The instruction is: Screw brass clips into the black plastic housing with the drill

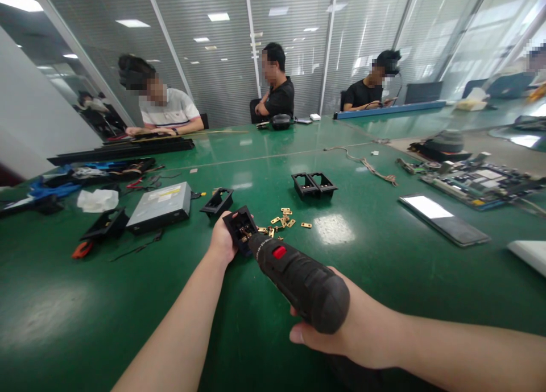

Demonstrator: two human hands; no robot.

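Observation:
My left hand [223, 242] is closed around a black plastic socket housing [239, 224], tilted so its open side faces me, with brass pieces inside. My right hand [341, 324] grips a black cordless drill [302, 284] that has a red switch on top. The drill's nose points into the housing; its bit tip is hidden. Just beyond lie several small brass plates [286, 220], loose on the green table. Another black housing [217, 203] sits left of my left hand, and a joined double housing [314, 185] stands farther back.
To the left are a grey disc drive [161, 207], another black housing [104, 226] with something orange, and crumpled white tissue [98, 201]. A phone [443, 218], circuit board [486, 178] and cable [375, 170] lie on the right. Several people sit across the green table [264, 346].

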